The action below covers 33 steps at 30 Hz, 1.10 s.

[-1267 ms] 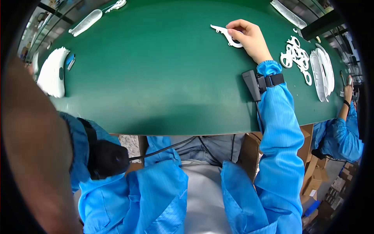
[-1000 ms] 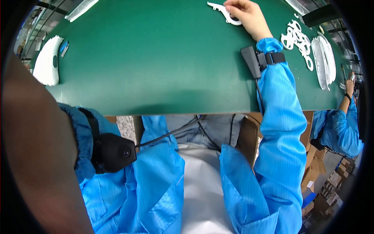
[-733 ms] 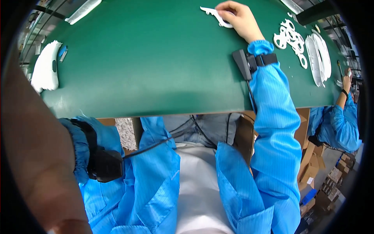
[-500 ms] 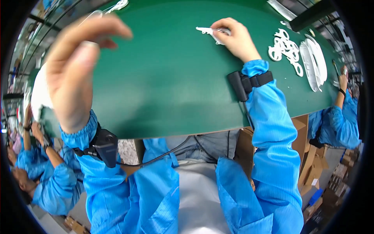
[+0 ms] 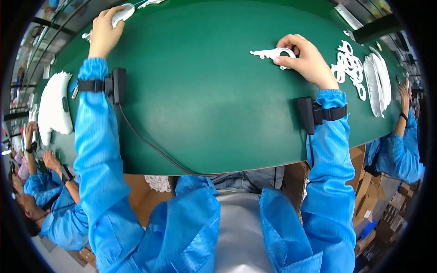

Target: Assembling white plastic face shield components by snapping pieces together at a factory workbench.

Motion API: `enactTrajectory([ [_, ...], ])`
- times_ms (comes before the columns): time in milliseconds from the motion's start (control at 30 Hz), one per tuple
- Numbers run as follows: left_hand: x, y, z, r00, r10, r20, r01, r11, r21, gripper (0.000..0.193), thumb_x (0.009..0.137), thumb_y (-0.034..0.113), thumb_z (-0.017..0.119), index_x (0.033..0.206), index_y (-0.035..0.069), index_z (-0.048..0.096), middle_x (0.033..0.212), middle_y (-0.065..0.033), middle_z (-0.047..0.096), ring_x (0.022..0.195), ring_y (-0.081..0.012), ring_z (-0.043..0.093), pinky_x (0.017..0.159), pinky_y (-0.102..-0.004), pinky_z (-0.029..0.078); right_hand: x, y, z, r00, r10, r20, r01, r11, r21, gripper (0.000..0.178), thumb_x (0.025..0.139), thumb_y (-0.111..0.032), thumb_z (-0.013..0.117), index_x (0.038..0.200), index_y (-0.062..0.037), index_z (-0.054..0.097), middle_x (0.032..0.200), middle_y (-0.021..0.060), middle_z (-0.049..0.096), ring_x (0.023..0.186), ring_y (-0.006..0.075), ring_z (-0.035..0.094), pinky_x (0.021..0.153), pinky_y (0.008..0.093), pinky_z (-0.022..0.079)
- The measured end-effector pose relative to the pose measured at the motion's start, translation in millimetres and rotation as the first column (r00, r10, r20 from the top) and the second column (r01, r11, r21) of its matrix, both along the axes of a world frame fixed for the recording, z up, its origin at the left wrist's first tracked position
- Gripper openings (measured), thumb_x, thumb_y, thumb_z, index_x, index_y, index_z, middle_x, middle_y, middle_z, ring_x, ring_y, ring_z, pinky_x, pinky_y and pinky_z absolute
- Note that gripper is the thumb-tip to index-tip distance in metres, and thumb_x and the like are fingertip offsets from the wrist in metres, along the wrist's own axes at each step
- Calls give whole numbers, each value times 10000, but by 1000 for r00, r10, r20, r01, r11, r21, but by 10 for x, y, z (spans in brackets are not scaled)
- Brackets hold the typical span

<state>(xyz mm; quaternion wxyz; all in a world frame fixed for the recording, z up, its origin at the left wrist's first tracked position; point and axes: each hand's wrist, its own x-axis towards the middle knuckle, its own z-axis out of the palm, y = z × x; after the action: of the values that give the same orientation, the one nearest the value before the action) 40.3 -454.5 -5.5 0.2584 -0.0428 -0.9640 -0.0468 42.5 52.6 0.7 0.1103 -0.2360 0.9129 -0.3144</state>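
My right hand (image 5: 310,58) is above the green table on the right, with thumb and fingers pinching a white plastic part (image 5: 268,53). This part has a ring at one end and a thin pointed arm that extends left. At the far left of the table, my left hand (image 5: 105,35) has its fingers closed round a white plastic piece with a smooth rounded end (image 5: 122,15). A narrow end of white plastic also shows beyond its fingers. Further white pieces (image 5: 150,2) lie beside that hand at the far edge.
White ring-shaped parts (image 5: 349,63) lie heaped on the right, beside long curved white shells (image 5: 376,84). A large curved white shell (image 5: 55,104) rests at the left edge of the green table (image 5: 205,100). Co-workers in blue sleeves (image 5: 63,218) sit on both sides.
My left hand has moved away from me to the far left and closed on a white piece. My right hand, with the ring part, has shifted right and slightly nearer.
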Motion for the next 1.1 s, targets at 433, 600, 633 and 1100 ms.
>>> enactTrajectory([
  [433, -418, -159, 544, 993, 1, 118, -12, 996, 86, 323, 956, 337, 465, 1046, 56, 596, 840, -196, 644, 766, -362, 625, 689, -397, 484, 95, 130, 5, 993, 39, -115, -42, 999, -29, 588, 675, -184, 822, 1177, -74, 535, 1032, 73, 543, 1006, 239, 495, 893, 344, 441],
  [600, 549, 1555, 505, 972, -111, 209, 95, 992, 82, 268, 879, 286, 516, 975, 81, 659, 834, -177, 672, 787, -371, 648, 699, -459, 511, 101, 157, 49, 999, 26, 25, -26, 1000, 10, 548, 647, -155, 834, 1117, -75, 565, 978, 67, 522, 1056, 257, 489, 925, 348, 433],
  [633, 656, 1767, 422, 967, -126, 223, 103, 988, 113, 254, 865, 251, 542, 945, 38, 656, 789, -189, 655, 730, -358, 644, 667, -432, 507, 109, 189, 51, 998, 14, 61, -12, 999, -35, 530, 650, -127, 822, 1110, -67, 564, 988, 62, 543, 1026, 237, 511, 907, 334, 442],
  [1100, 833, 2197, 117, 951, -310, -3, 301, 921, 249, 230, 798, 201, 627, 1001, 94, 633, 884, -92, 634, 771, -303, 646, 687, -405, 519, 341, -556, -13, 980, 59, -192, -118, 943, -312, 494, 713, -144, 781, 1150, -53, 571, 1105, 83, 593, 1075, 242, 535, 918, 350, 452],
])
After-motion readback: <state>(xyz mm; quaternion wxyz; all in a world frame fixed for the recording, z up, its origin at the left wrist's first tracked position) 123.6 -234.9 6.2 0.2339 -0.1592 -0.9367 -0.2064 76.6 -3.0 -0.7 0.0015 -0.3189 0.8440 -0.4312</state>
